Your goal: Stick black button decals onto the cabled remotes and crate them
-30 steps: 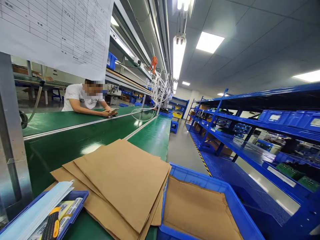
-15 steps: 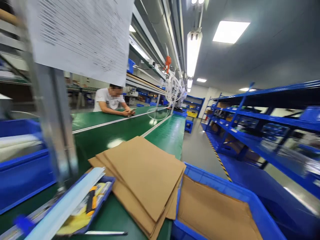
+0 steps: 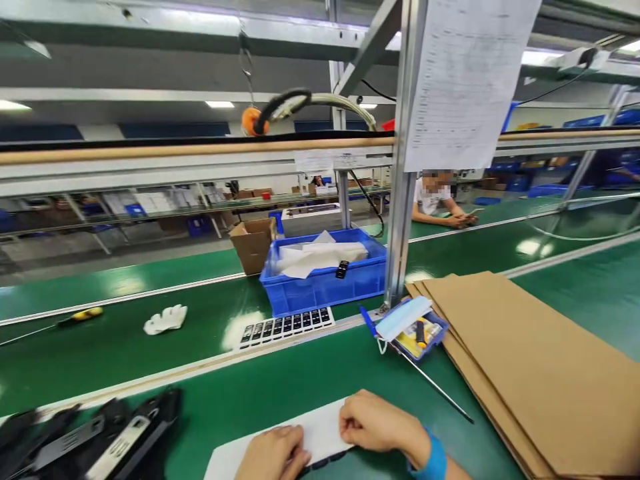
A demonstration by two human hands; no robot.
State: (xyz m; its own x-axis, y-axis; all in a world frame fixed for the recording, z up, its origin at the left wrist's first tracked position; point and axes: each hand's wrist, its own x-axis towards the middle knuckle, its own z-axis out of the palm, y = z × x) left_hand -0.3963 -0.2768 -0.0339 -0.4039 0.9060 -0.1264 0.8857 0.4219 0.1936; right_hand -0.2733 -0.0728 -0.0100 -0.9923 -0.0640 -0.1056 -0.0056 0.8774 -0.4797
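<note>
A white sheet with black pieces showing along its near edge lies on the green bench, low in the middle of the view. My left hand is on its left part, with bent fingers pressed together at the paper. Closed at the sheet's right end is my right hand, its fingers curled in a pinch; a blue band is round that wrist. The fingertips of both hands are partly hidden. Beyond them, a sheet of black labels lies before a blue bin.
Black metal-and-plastic parts are heaped at left. Stacked cardboard sheets lie at right, beside a small blue tray bearing a face mask. A metal post rises behind. A white glove and a screwdriver lie further off.
My view has swung left and down from the aisle and shelves to the bench. Both hands, out of view before, now show on the white sheet.
</note>
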